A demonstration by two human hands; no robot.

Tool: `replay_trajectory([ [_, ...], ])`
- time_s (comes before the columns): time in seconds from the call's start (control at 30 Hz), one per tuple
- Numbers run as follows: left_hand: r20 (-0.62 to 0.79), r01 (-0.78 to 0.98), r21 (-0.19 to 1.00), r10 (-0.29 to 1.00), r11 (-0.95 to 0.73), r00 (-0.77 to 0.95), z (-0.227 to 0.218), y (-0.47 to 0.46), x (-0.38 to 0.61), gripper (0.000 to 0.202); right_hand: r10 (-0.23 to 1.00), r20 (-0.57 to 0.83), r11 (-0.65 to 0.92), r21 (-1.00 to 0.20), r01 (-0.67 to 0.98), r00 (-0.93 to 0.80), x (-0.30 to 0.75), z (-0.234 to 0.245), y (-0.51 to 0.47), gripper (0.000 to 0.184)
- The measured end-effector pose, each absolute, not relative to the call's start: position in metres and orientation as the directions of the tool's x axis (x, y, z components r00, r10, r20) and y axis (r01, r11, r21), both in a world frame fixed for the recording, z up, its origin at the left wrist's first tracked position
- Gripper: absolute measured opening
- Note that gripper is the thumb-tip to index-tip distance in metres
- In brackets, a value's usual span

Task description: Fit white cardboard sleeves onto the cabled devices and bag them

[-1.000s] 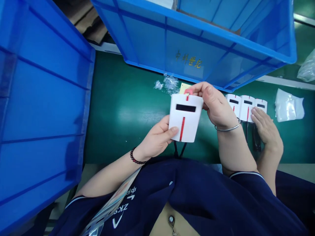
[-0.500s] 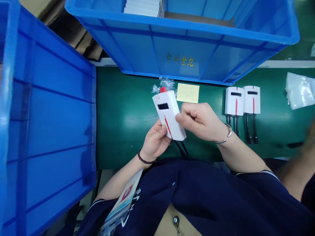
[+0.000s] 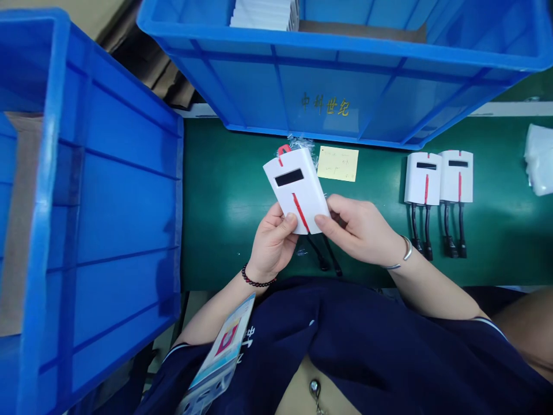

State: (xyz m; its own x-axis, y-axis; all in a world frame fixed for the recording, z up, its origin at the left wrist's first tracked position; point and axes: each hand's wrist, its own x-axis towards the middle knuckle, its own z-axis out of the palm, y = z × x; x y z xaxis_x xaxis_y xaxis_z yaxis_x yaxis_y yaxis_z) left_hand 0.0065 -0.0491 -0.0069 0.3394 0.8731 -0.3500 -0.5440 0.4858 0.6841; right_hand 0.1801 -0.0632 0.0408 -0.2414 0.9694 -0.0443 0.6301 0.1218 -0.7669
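Note:
Between my two hands is a white electronic device [image 3: 298, 187] with a dark display window, a red stripe and a red loop at its top. Two black cables [image 3: 319, 253] hang from its lower end. My left hand [image 3: 276, 239] grips its lower left edge, thumb on the front face. On the lower right corner, my right hand [image 3: 360, 227] pinches the casing with thumb in front and fingers behind. The device is tilted, its top leaning left. Behind it lies a crumpled heap of clear plastic scraps [image 3: 302, 143].
Two similar white devices with black cables, one [image 3: 422, 178] beside the other [image 3: 457, 176], lie to the right. A yellow note [image 3: 337, 163] is on the green table [image 3: 216, 202]. Blue crates stand behind [image 3: 276, 104] and at left [image 3: 125, 202]. Clear bags [image 3: 539, 161] lie far right.
My right hand, earlier curled at the device's right side, now holds its lower right corner. The device has turned its front more toward me. The co-worker's arm at right has moved back.

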Motion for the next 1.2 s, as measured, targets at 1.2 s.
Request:
replay_trajectory([
  [1.2,-0.075,-0.136,0.984,0.965,0.113,0.252,0.004,0.003,-0.010,0.046,0.984,-0.143,-0.132,-0.986,0.101,-0.104,0.183,-0.006,-0.072,0.043],
])
